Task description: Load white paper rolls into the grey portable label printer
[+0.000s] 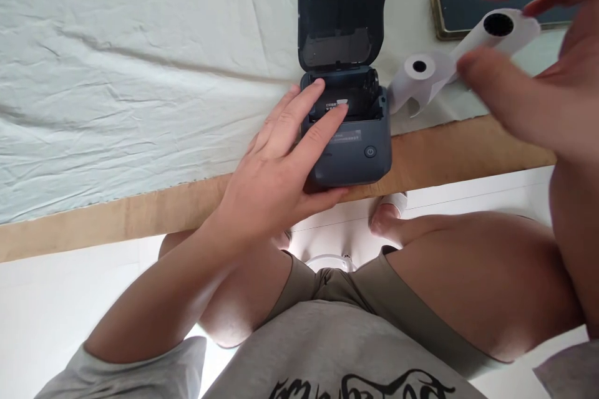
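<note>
A dark blue label printer (349, 156) sits at the table's front edge with its lid (344, 19) raised. My left hand (276, 162) grips the printer from the left, its thumb under the front edge and the index fingertip over the paper bay. In the bay is a black part (360, 96) with small white print. To the right, my right hand (538, 68) is held with thumb and fingers apart around a white paper roll (477, 37) with a dark core; whether it touches the roll I cannot tell. Another white paper roll (405, 84), its end loose, stands beside the printer.
A phone (461, 6) in a case lies behind the rolls, partly covered by my right hand. A wrinkled pale green cloth (140, 62) covers the table, leaving a wooden front edge (140, 209) bare. My legs are below that edge.
</note>
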`<state>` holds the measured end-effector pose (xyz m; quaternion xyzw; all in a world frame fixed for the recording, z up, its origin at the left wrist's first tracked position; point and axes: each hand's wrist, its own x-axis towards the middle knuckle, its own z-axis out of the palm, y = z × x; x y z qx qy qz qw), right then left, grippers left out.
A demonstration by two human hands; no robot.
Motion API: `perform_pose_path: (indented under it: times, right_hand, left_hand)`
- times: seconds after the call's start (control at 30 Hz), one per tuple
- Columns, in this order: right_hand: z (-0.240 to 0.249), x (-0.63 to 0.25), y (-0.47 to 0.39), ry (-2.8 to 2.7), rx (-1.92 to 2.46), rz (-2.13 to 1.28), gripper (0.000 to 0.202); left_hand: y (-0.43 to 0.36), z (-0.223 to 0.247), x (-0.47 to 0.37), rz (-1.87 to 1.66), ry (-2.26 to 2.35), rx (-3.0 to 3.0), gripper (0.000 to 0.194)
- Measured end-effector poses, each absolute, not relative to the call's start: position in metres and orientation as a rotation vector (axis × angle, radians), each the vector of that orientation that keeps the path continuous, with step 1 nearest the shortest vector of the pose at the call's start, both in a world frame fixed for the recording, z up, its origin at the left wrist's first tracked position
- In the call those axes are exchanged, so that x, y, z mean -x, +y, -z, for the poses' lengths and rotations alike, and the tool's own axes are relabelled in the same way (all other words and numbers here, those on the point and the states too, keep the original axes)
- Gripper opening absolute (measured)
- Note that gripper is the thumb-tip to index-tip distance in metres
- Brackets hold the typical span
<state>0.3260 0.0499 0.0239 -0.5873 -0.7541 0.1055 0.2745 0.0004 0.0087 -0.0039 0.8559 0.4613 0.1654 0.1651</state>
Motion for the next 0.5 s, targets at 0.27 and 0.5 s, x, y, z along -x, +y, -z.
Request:
perform_pose_path:
  times: [0.27, 0.5]
  right_hand:
    - [-0.005, -0.305, 0.068, -2.252, 1.375, -0.378, 0.041]
    - [-0.003, -0.294, 0.078, -2.204, 1.207, -0.232, 0.053]
  left_hand:
    - [0.01, 0.018, 0.008, -0.709, 1.202, -2.43, 0.068]
    - [0.01, 0.02, 0.007, -0.825, 1.098, -2.509, 0.056]
